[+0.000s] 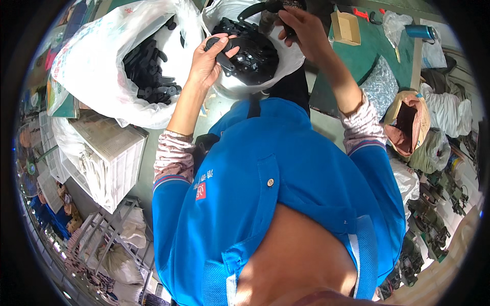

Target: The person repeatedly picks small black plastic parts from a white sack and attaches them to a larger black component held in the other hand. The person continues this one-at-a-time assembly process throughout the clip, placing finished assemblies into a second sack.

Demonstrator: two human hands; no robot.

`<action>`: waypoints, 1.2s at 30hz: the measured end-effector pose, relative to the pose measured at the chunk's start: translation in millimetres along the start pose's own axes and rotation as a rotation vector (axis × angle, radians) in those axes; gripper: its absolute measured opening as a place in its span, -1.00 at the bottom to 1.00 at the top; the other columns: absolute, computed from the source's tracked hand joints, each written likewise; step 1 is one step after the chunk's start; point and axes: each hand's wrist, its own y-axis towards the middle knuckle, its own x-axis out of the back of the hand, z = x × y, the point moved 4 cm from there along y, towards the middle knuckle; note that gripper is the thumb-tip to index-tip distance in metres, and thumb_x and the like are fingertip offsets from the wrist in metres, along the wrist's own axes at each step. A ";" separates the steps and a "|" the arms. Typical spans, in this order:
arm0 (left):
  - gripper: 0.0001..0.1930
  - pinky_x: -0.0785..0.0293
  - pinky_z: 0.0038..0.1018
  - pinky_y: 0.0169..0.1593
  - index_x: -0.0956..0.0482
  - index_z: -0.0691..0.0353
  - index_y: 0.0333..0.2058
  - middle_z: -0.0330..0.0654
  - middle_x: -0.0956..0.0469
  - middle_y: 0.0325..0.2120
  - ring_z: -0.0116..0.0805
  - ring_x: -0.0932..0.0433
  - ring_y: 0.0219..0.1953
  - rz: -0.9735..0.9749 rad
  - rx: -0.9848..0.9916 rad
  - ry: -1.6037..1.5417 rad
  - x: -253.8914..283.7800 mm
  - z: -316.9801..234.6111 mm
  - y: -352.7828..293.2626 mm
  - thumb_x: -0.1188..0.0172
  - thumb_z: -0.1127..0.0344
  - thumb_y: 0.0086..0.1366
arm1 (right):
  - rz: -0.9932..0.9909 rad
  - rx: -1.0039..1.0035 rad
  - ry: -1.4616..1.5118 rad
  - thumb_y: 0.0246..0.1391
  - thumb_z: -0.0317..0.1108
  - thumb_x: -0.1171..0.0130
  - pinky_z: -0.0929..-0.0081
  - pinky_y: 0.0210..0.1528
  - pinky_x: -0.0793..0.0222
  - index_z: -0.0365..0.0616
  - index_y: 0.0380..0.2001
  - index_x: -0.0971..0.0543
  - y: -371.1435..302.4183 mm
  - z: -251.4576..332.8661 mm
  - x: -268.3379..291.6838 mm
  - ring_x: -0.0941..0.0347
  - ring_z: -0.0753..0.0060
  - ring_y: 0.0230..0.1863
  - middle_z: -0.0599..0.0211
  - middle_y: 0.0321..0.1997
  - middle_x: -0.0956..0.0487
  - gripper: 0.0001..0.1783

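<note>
My left hand [205, 62] is closed on a black elongated plastic part [225, 63], its thumb on top and the part pointing down over the middle bag. Below it, many similar black parts [258, 64] lie in an open white plastic bag [291, 61]. Up and to the right, my right hand [306, 33] is closed, fingers bent around something dark that I cannot make out. Beside those fingers a curved black piece [252, 10] extends to the left. A dark round object [269, 21] shows just under it, partly hidden.
Left of the middle bag, a larger white bag [92, 76] holds more black parts [148, 76]. A small cardboard box [345, 28], red-handled tools [361, 14] and a blue cylinder [421, 32] are on the green table [357, 56]. White crates [115, 153] stand at left, a brown sack [407, 122] at right.
</note>
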 end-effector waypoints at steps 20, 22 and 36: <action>-0.76 -0.63 -0.35 -0.07 -0.52 0.29 -0.05 -0.01 -0.62 -0.14 -0.22 -0.65 -0.16 0.166 0.270 -0.001 -17.2 42.9 -3.3 -0.17 0.31 0.38 | -0.341 0.772 -0.432 0.05 -0.58 -0.22 0.53 0.00 -0.41 -0.25 -0.11 -0.57 -92.6 -2.6 -36.3 -0.55 0.35 -0.06 0.22 -0.13 -0.53 -0.71; -0.76 -0.65 -0.32 -0.10 -0.50 0.30 -0.05 0.01 -0.62 -0.16 -0.20 -0.65 -0.17 0.165 0.238 0.147 -12.9 40.4 -7.5 -0.17 0.33 0.37 | -0.223 0.556 0.201 0.31 -0.43 0.02 0.48 0.02 -0.42 -0.31 -0.08 -0.47 -92.8 5.1 -35.3 -0.56 0.31 -0.09 0.08 -0.04 -0.56 -0.79; -0.62 -0.65 -0.37 -0.12 -0.37 0.35 0.13 -0.02 -0.60 -0.17 -0.30 -0.64 -0.20 0.340 0.087 0.304 -44.0 24.6 -28.6 -0.13 0.47 0.36 | -0.025 0.206 -0.153 0.27 -0.33 -0.11 0.71 -0.38 -0.28 -0.19 0.10 -0.54 -57.6 -20.8 -35.0 -0.41 0.67 -0.41 0.40 -0.35 -0.59 -0.63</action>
